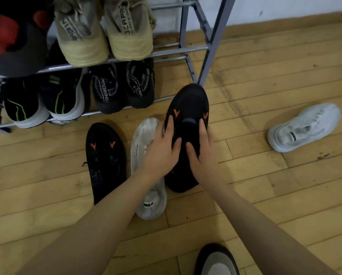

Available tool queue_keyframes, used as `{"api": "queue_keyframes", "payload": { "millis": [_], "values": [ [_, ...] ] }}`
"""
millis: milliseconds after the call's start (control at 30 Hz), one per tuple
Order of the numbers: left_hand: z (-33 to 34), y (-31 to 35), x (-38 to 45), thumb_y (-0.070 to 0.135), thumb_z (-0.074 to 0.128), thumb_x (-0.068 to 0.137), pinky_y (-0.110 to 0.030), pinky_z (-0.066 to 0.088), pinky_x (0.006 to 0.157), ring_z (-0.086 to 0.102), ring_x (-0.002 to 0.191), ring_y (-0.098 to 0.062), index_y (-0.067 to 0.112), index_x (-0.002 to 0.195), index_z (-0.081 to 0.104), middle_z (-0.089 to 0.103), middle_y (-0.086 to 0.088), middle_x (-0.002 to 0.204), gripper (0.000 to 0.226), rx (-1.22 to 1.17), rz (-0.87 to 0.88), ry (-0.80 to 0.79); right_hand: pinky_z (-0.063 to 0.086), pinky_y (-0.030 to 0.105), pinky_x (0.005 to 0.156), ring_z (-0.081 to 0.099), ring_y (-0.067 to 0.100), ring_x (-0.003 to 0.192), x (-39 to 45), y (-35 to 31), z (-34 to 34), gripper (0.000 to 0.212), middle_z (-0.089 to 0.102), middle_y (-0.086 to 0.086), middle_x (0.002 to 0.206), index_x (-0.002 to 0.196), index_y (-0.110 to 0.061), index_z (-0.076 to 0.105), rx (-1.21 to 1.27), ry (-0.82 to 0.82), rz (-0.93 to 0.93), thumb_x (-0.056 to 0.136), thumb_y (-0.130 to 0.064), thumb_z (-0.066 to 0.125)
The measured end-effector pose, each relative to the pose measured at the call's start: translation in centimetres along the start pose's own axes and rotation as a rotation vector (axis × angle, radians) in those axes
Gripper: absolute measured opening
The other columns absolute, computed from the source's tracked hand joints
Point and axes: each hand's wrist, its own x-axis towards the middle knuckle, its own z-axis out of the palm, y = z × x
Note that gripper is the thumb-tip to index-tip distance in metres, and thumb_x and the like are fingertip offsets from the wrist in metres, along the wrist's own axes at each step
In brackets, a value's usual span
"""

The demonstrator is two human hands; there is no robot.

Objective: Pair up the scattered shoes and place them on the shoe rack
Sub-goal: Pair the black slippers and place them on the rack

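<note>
— Both hands clasp the black shoe (188, 108): left hand (162, 147) and right hand (200, 149), fingers curled over its sides, just before the shoe rack (211, 46).
— Carry it level to its mate (105, 161), beyond the white shoe (146, 175); align toes.

A single wide-angle view from a camera on the person's head, looking forward and steeply down at a wooden floor (265, 175). Both forearms reach in from the bottom edge toward the centre, close to the lens, so the hands sit mid-frame. A shoe rack (186, 49) fills the upper left, seen from above and near. A strip of wall (285, 8) shows along the top right. Straight lines bend toward the edges.
</note>
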Motion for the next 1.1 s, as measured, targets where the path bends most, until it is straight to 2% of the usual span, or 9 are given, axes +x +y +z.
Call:
{"api": "queue_keyframes", "payload": {
  "millis": [67,167,267,367,500,633,733,900,1100],
  "values": [
    [-1.3,0.6,-0.4,0.028,0.043,0.096,-0.015,0.030,0.097,0.036,0.120,-0.011,0.016,0.148,0.006,0.018,-0.010,0.149,0.065,-0.049,0.042,0.055,0.019,-0.005,0.095,0.021,0.011,0.139,0.2,-1.4,-0.5,0.062,0.014,0.007,0.155,0.149,-0.025,0.008,-0.010,0.018,-0.045,0.097,-0.027,0.042],
    [-3.9,1.2,-0.6,0.025,0.046,0.095,0.000,0.023,0.090,0.029,0.106,0.010,0.013,0.148,0.012,0.023,-0.011,0.145,0.064,-0.066,0.111,0.129,0.030,0.012,0.105,0.028,0.016,0.138,0.7,-3.9,-1.4,0.060,0.021,0.007,0.153,0.149,-0.028,0.011,-0.007,0.050,-0.100,0.097,-0.030,0.042],
    [-7.2,1.5,-1.1,0.025,0.047,0.095,-0.010,0.034,0.086,0.036,0.101,0.006,0.014,0.147,0.017,0.027,-0.011,0.142,0.061,-0.044,0.128,0.197,0.038,0.029,0.103,0.035,0.018,0.134,0.9,-6.6,-1.2,0.058,0.030,0.009,0.149,0.148,-0.027,0.016,-0.034,0.069,-0.150,0.097,-0.032,0.042],
    [-10.3,0.7,-3.0,0.031,0.045,0.094,-0.023,0.046,0.080,0.048,0.097,-0.007,0.020,0.148,0.015,0.025,-0.005,0.143,0.062,0.025,0.049,0.234,0.037,0.021,0.101,0.037,0.013,0.131,0.3,-9.4,0.3,0.057,0.033,0.005,0.148,0.147,-0.027,0.019,-0.024,0.011,-0.170,0.096,-0.030,0.045],
    [-13.2,-1.7,-7.0,0.033,0.045,0.094,-0.028,0.045,0.088,0.048,0.112,-0.016,0.024,0.148,0.015,0.025,-0.003,0.146,0.062,0.022,-0.096,0.287,0.039,0.039,0.105,0.034,0.015,0.135,-1.5,-12.5,3.9,0.057,0.033,0.002,0.148,0.147,-0.028,0.020,-0.010,-0.102,-0.229,0.096,-0.028,0.046],
    [-15.6,-4.8,-10.6,0.032,0.044,0.094,-0.036,0.051,0.084,0.052,0.107,-0.020,0.022,0.148,0.014,0.026,-0.003,0.143,0.063,0.057,-0.191,0.325,0.038,0.042,0.105,0.035,0.015,0.133,-3.1,-14.7,8.0,0.055,0.034,0.004,0.148,0.147,-0.026,0.023,-0.026,-0.174,-0.273,0.097,-0.027,0.047],
    [-16.7,-7.3,-13.0,0.029,0.046,0.094,-0.033,0.050,0.080,0.053,0.102,-0.021,0.019,0.148,0.015,0.032,-0.006,0.139,0.063,0.067,-0.262,0.342,0.036,0.047,0.105,0.030,0.018,0.138,-4.4,-15.9,10.9,0.056,0.032,0.005,0.150,0.147,-0.024,0.024,-0.042,-0.265,-0.297,0.097,-0.027,0.047],
    [-17.7,-11.0,-15.5,0.024,0.047,0.094,-0.040,0.049,0.086,0.052,0.106,-0.028,0.015,0.148,0.014,0.032,-0.012,0.139,0.063,0.040,-0.412,0.320,0.031,0.044,0.107,0.022,0.018,0.142,-5.9,-16.9,15.7,0.055,0.028,0.006,0.153,0.147,-0.024,0.025,-0.110,-0.376,-0.275,0.096,-0.026,0.047],
    [-17.0,-14.8,-16.0,0.028,0.044,0.094,-0.041,0.051,0.083,0.056,0.100,-0.026,0.018,0.148,0.013,0.030,-0.011,0.140,0.063,0.037,-0.535,0.286,0.020,0.027,0.097,0.034,0.016,0.132,-5.6,-15.6,19.4,0.055,0.036,0.000,0.147,0.146,-0.029,0.024,-0.169,-0.456,-0.265,0.096,-0.026,0.047]
  ]
}}
